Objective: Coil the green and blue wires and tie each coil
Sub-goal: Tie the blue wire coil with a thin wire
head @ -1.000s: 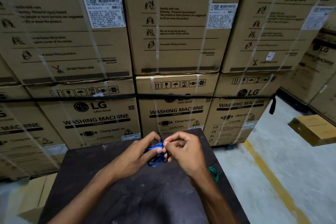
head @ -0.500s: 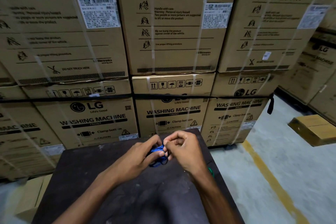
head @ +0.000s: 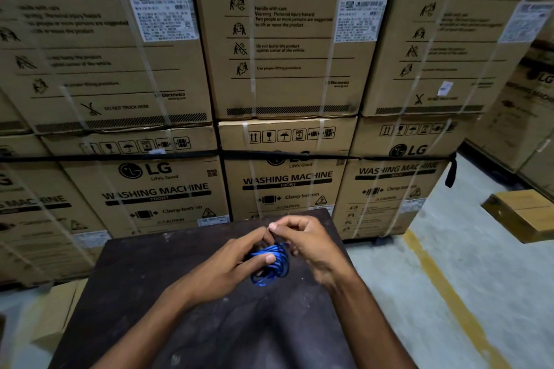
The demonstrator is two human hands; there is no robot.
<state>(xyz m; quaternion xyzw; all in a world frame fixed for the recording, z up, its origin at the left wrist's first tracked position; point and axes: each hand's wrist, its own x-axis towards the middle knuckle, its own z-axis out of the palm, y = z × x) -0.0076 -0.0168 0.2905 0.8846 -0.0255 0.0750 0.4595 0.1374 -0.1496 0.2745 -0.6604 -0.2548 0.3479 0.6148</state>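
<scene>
A small coil of blue wire (head: 271,265) is held just above the dark table (head: 144,287). My left hand (head: 236,260) grips the coil, thumb pressed across its strands. My right hand (head: 305,241) is beside it on the right, its fingertips pinched together above the coil's top; whether they hold a thin tie or a wire end is too small to tell. The green wire is hidden, probably behind my right forearm.
Stacked cardboard washing-machine boxes (head: 287,183) stand like a wall right behind the table's far edge. A small cardboard box (head: 521,214) lies on the concrete floor at right, beyond a yellow floor line (head: 443,293). More cardboard (head: 51,311) sits low at left.
The coil has dropped lower in my left hand and shows more. My right hand has lifted its pinched fingertips above the coil. The green wire, visible earlier by my right wrist, is out of sight.
</scene>
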